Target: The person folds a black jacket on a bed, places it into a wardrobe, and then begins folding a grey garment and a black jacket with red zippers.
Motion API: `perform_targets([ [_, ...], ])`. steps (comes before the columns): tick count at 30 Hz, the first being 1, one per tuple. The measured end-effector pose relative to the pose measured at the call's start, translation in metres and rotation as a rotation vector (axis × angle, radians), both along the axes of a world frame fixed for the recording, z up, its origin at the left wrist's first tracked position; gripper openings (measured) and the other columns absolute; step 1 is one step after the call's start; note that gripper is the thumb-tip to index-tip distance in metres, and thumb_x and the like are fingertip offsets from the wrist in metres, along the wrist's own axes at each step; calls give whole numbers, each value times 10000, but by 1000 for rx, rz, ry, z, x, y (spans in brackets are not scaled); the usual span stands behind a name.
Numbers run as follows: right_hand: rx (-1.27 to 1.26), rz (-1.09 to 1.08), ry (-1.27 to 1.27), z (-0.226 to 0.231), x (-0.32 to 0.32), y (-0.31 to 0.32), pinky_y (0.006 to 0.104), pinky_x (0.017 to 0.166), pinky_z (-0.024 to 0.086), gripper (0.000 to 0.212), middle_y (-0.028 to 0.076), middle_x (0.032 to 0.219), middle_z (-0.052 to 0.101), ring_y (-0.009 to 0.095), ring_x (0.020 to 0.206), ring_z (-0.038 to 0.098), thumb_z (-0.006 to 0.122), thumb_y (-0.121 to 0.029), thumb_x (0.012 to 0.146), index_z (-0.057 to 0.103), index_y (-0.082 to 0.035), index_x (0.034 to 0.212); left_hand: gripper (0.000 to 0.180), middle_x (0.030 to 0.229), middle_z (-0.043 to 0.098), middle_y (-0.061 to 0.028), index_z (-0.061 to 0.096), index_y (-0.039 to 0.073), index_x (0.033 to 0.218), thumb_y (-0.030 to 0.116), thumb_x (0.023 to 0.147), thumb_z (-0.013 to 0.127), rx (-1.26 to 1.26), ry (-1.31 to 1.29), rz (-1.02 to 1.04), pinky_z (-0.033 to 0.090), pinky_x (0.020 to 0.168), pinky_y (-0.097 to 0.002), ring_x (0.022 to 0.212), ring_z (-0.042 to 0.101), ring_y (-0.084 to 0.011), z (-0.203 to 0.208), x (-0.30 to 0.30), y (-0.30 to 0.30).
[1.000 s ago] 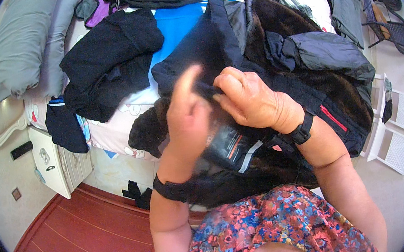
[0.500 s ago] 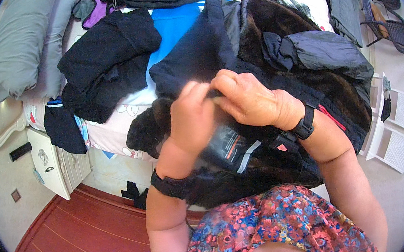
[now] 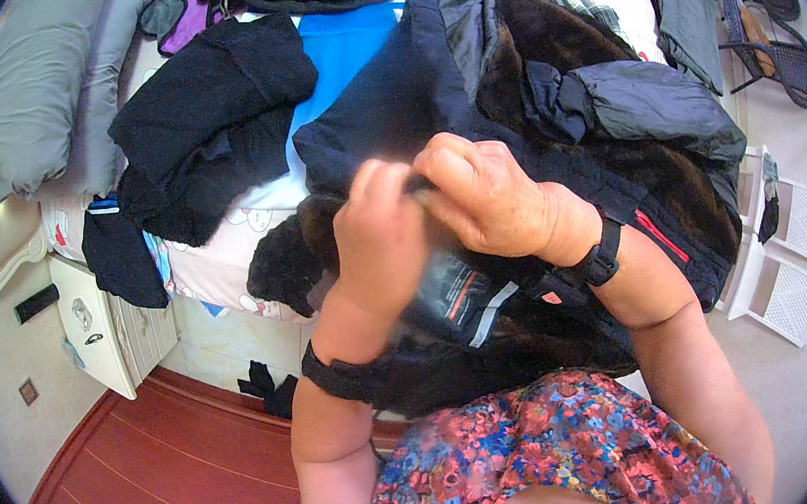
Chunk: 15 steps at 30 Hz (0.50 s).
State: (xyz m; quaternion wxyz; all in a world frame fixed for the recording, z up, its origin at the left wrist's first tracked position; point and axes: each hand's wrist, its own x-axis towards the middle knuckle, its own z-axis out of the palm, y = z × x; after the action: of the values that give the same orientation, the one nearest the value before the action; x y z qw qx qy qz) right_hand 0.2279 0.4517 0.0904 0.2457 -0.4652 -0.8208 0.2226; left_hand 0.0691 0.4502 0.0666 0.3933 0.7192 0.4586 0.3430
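A black jacket with dark brown fur lining (image 3: 538, 34) lies spread in front of me. Above it my left hand (image 3: 377, 240) and my right hand (image 3: 498, 200) meet, fingers curled and pinched together. A small dark bit shows between their fingertips; I cannot make out what it is or whether it belongs to the jacket. The left hand is somewhat blurred. Just below them is a dark shiny patch with a printed label (image 3: 454, 291) and a pale strip (image 3: 494, 313). A red zip (image 3: 661, 235) runs near my right wrist.
Black clothing (image 3: 208, 95) and a blue-and-white garment (image 3: 349, 52) lie on the bed to the left. Grey bolsters (image 3: 32, 96) fill the far left. An open white cabinet door (image 3: 91, 331) stands over the red floor (image 3: 169, 472). White racks (image 3: 790, 295) and dark sandals (image 3: 789, 69) are at right.
Both hands stay together in almost the same place, with the right fingers slightly higher. The whole view has shifted a little; the clothes lie as before.
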Motion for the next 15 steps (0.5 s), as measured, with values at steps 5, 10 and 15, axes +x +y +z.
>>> perform_targets([
  [5,24,81,-58,11,-1,-4,396,493,460,128,100,710,488,321,589,542,592,-109,717,507,-60,799,206,870,539,-179,521,7,918,-29,720,478,-88,-103,-37,460,674,-430,803,541,-400,-5,-5,-7],
  [10,1,56,-19,7,4,-5,392,525,465,131,103,706,506,312,610,553,609,-117,714,524,-53,790,172,842,536,-27,566,11,963,-39,798,561,-291,-181,27,417,606,-219,658,496,-90,-2,-6,-11],
  [15,-156,-19,210,-1,9,-3,385,577,467,191,125,759,553,316,672,575,643,-79,684,554,-37,847,203,830,532,2,565,22,1005,-37,811,572,-345,-288,88,407,580,-187,611,479,-47,0,-4,-16],
])
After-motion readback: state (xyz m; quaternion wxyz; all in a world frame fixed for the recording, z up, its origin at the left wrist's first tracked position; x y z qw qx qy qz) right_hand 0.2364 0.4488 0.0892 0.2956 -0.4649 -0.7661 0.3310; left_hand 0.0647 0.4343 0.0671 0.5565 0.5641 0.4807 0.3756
